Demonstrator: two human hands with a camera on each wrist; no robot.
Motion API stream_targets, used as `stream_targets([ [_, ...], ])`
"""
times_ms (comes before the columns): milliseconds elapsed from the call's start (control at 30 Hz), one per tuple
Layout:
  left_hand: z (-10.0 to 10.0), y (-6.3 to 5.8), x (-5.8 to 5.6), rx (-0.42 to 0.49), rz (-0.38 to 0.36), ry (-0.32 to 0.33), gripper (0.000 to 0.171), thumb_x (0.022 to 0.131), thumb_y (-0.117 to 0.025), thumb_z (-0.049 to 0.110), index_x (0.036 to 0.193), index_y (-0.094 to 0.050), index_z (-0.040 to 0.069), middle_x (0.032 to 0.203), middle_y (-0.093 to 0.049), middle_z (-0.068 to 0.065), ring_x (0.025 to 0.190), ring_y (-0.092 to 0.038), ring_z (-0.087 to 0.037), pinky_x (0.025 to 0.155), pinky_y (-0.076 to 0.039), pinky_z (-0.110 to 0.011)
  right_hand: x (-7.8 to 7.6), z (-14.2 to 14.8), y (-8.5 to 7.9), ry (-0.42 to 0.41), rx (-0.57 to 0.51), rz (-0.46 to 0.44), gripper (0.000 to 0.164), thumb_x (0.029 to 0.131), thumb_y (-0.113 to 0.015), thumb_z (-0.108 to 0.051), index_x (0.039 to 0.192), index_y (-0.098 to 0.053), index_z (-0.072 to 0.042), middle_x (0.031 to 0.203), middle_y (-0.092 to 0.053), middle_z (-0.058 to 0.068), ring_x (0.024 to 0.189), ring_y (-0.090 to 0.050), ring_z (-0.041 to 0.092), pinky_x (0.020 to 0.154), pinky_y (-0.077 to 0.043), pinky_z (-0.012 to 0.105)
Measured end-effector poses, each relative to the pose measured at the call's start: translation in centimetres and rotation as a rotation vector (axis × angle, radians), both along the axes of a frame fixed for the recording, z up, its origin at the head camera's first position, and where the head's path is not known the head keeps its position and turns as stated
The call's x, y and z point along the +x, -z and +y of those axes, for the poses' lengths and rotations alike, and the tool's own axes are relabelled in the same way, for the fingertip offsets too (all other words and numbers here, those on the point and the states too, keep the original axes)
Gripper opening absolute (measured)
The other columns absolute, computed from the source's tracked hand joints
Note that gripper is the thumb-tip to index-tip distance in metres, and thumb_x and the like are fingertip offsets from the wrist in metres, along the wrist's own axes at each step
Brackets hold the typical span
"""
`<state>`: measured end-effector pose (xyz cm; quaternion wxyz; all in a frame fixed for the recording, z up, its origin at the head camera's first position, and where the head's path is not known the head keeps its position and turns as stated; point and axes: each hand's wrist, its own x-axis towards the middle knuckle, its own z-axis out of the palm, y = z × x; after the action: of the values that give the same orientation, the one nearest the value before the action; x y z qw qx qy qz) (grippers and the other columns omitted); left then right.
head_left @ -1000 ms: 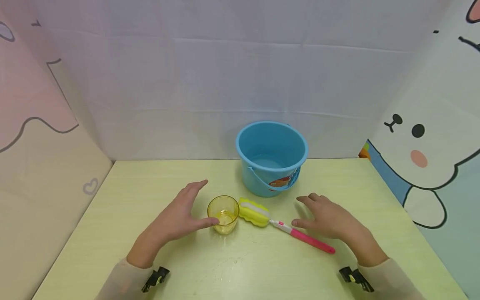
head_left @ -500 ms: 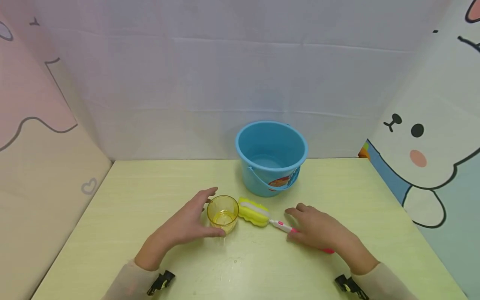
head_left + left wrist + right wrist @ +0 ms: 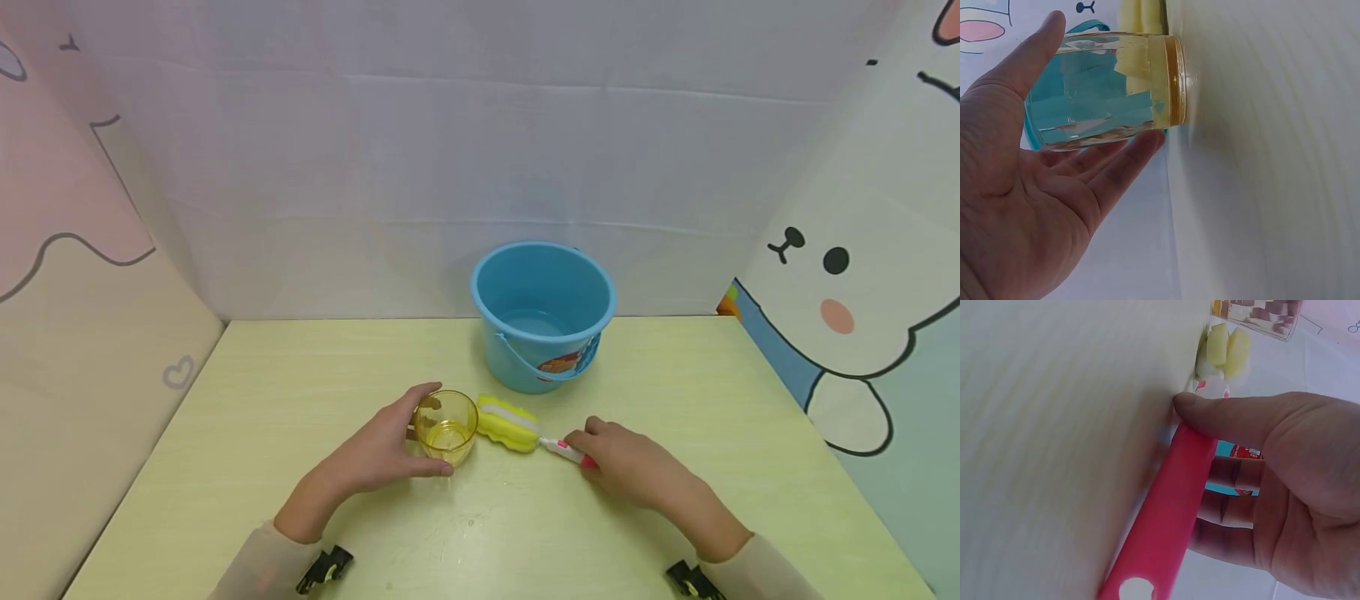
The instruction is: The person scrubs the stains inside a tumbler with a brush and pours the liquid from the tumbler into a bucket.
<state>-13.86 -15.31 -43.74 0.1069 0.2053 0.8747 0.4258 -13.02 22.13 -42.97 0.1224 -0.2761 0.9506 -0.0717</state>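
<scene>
Holding, right hand (image 3: 626, 458): thumb and fingers clamped on the pink handle (image 3: 1163, 506) of a sponge bottle brush (image 3: 510, 423).
Holding, left hand (image 3: 375, 450): thumb to the near side, fingers to the far side, curved round an amber tumbler (image 3: 452, 437); firmness cannot be told.
Spacing of hands: apart, one item each.
Change over the last second: right hand down from above the handle to a grip; left hand closed in round the tumbler; both items unshifted.
Bearing on the work: tumbler and brush both judged secured, neither evidently lifted.
Amber tumbler: transparent, upright, base apparently on the surface (image 3: 405, 542).
Sponge bottle brush: yellow-and-white head just beside the tumbler, white neck slanting to the right hand.
Blue bucket (image 3: 497, 362): upright behind the brush, bail (image 3: 553, 379) lowered to the front.
Backdrop: pale creased cloth (image 3: 375, 167); cartoon-printed panel (image 3: 870, 358) at right.
</scene>
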Motion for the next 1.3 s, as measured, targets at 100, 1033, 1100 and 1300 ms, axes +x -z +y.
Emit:
stream_targets([
  [100,0.0,0.2,-0.1,0.018,-0.021,0.002,0.11,0.077,-0.098,0.035,0.163,-0.033,0.011,0.15,-0.056,-0.007,0.124,-0.064,-0.025,0.099,-0.057,-0.038,0.1,0.0,0.0,-0.004,0.007,0.016,0.032,0.097,-0.077,-0.008,0.128,-0.071,-0.013,0.093,-0.056,-0.003,0.076,-0.051,0.014,0.064,-0.05,0.031],
  [1033,-0.3,0.7,-0.3,0.031,-0.029,0.001,0.097,0.082,-0.095,0.037,0.158,-0.039,0.014,0.148,-0.056,-0.008,0.124,-0.063,-0.028,0.1,-0.057,-0.042,0.0,1.7,-2.3,-0.022,0.149,0.478,0.051,0.085,-0.078,0.011,0.121,-0.076,-0.025,0.086,-0.056,-0.001,0.073,-0.051,0.019,0.046,-0.035,0.026],
  [1100,-0.2,0.7,-0.2,0.033,-0.029,0.002,0.096,0.083,-0.094,0.037,0.157,-0.039,0.012,0.15,-0.055,-0.009,0.125,-0.063,-0.029,0.1,-0.057,-0.043,0.1,1.9,-2.7,-0.025,0.136,0.507,0.051,0.085,-0.078,0.013,0.121,-0.077,-0.024,0.085,-0.055,-0.001,0.073,-0.05,0.02,0.047,-0.035,0.025],
  [1300,-0.1,0.7,-0.2,0.038,-0.03,-0.001,0.095,0.083,-0.094,0.036,0.157,-0.039,0.011,0.149,-0.056,-0.011,0.125,-0.063,-0.031,0.101,-0.057,-0.046,0.1,2.9,-4.1,-0.045,0.141,0.567,0.055,0.084,-0.077,0.016,0.123,-0.078,-0.023,0.088,-0.053,0.001,0.076,-0.048,0.021,0.056,-0.038,0.027],
])
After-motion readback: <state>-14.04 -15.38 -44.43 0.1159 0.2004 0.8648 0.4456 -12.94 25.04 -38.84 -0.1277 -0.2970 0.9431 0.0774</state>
